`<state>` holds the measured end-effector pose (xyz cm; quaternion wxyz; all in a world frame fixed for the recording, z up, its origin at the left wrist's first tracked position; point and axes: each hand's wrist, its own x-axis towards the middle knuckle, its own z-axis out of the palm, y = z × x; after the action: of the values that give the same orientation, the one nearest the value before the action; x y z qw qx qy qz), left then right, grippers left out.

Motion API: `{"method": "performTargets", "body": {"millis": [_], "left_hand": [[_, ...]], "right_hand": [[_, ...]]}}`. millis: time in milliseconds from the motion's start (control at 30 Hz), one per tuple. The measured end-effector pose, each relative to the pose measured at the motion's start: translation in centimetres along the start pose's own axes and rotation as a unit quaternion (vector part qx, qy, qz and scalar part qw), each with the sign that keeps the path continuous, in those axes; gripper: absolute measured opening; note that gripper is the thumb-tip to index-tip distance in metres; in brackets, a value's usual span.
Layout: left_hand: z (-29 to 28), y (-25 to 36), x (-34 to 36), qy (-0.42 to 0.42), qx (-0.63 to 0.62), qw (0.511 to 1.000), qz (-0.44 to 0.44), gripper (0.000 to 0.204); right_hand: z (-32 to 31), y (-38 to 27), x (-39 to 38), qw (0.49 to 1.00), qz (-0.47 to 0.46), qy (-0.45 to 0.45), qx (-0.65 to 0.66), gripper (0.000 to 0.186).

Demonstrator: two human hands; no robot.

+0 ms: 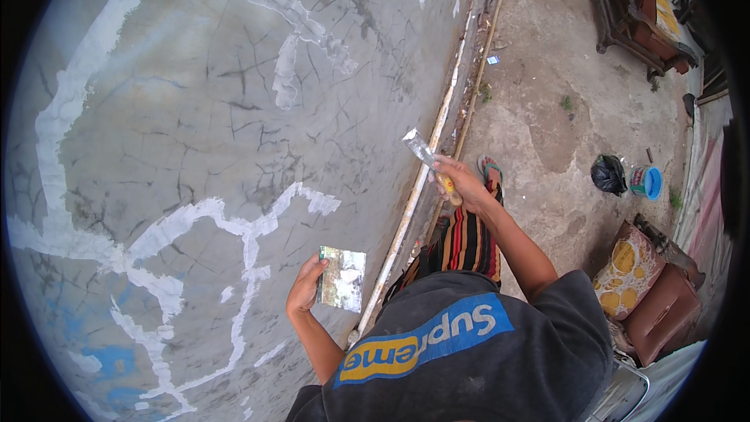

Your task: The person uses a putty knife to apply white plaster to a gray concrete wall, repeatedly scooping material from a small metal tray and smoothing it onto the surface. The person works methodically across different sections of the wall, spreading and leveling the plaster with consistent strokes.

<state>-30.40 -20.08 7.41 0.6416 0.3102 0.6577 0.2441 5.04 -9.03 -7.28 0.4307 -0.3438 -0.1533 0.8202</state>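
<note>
My right hand (466,184) is closed round the yellow handle of a putty knife (423,148). Its metal blade points up and to the left, with some white stuff at the tip, and appears apart from the wall. Lower and to the left, my left hand (306,285) grips the edge of a flat square plate (342,278) smeared with white filler. Both hands are beside a grey cracked wall (211,141). White filler bands (248,238) run along many of the wall's cracks.
A pale ledge (408,211) and a long thin pole (486,45) follow the wall's foot. On the concrete floor stand a blue bucket (646,182) and a black plastic bag (608,175). Wooden furniture (637,27) lies top right; a brown cushioned seat (662,312) is lower right.
</note>
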Motion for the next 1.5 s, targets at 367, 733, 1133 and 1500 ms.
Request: {"method": "performTargets", "body": {"millis": [367,733,1133,1500], "left_hand": [[0.1,-1.4,0.7,0.040,-0.014,0.999,-0.021,0.038],[3.6,-1.8,2.6,0.079,-0.116,0.990,0.031,0.038],[15.2,2.5,7.4,0.082,-0.251,0.961,0.084,0.036],[27.1,7.1,14.3,0.072,-0.200,0.977,0.000,0.038]], "right_hand": [[0.5,-0.6,-1.3,1.000,-0.001,-0.015,-0.001,0.043],[-0.7,-1.4,-1.3,0.999,0.025,-0.038,-0.025,0.042],[-8.3,-10.2,-1.0,0.997,0.019,-0.065,-0.038,0.035],[-23.9,-23.3,-2.5,0.997,-0.004,0.072,-0.015,0.031]]}}
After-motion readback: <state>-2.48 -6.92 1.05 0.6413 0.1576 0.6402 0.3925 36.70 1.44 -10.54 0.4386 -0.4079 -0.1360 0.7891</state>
